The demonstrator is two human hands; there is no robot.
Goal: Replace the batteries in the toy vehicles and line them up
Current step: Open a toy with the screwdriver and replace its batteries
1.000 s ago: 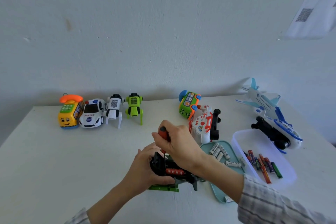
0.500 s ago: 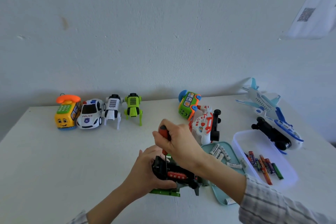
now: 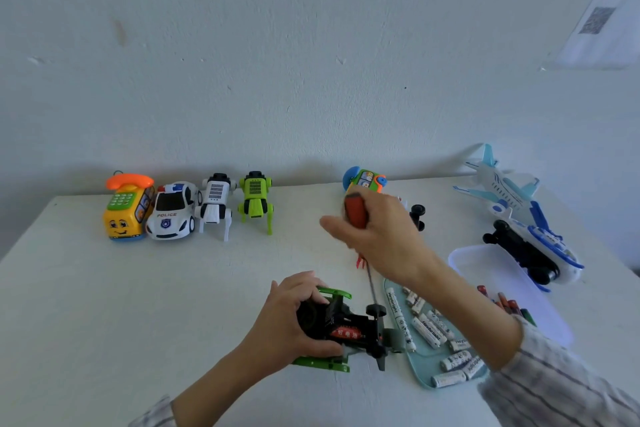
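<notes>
Your right hand [image 3: 382, 236] now grips the screwdriver [image 3: 356, 218] lifted clear, toward 1 o'clock of the green toy car [image 3: 341, 326], where it was seated before. Your left hand [image 3: 294, 315] clamps the car, underside up, near the table's front edge. The screw is probably done.

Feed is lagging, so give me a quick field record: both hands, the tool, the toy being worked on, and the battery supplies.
left hand: grips green toy car, upside down on table
right hand: holds red-handled screwdriver, raised off the car
lined up: four toys at back left
white batteries: on teal tray
coloured batteries: in clear tub
</notes>
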